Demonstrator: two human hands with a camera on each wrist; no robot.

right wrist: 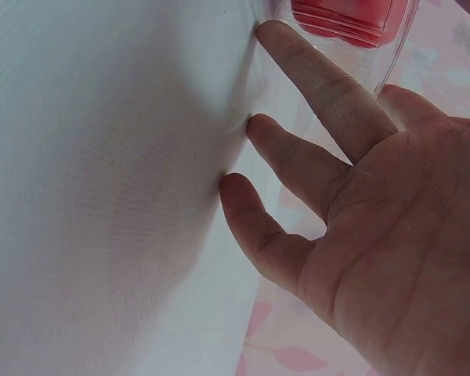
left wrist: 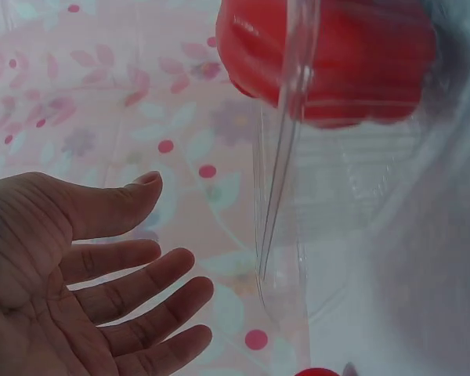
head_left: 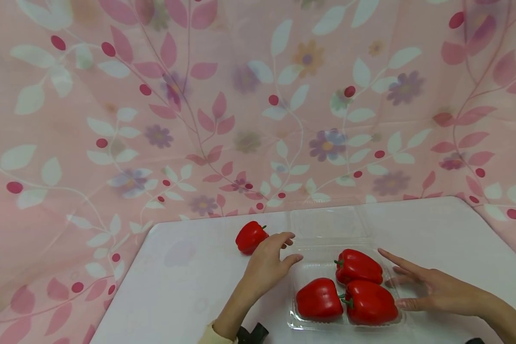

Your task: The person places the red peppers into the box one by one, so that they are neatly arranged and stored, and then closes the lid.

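A clear plastic clamshell box (head_left: 310, 270) lies on the white table with its lid (head_left: 328, 223) folded back. Three red bell peppers sit in it: a front left one (head_left: 319, 300), a front right one (head_left: 371, 302) and a back one (head_left: 358, 266). Outside the box, at back left, lies another red bell pepper (head_left: 250, 237), partly behind my left hand (head_left: 264, 265). That hand hovers by the box's left side, fingers spread and palm bare in the left wrist view. My right hand (head_left: 438, 289) extends its fingers beside the box's right side; its fingertips (right wrist: 268, 31) are at the tabletop.
The white table (head_left: 176, 286) has rounded back corners. Behind it hangs a pink floral cloth (head_left: 241, 119). A black strap piece (head_left: 258, 333) shows at my left wrist, beside a pale sleeve (head_left: 215, 334).
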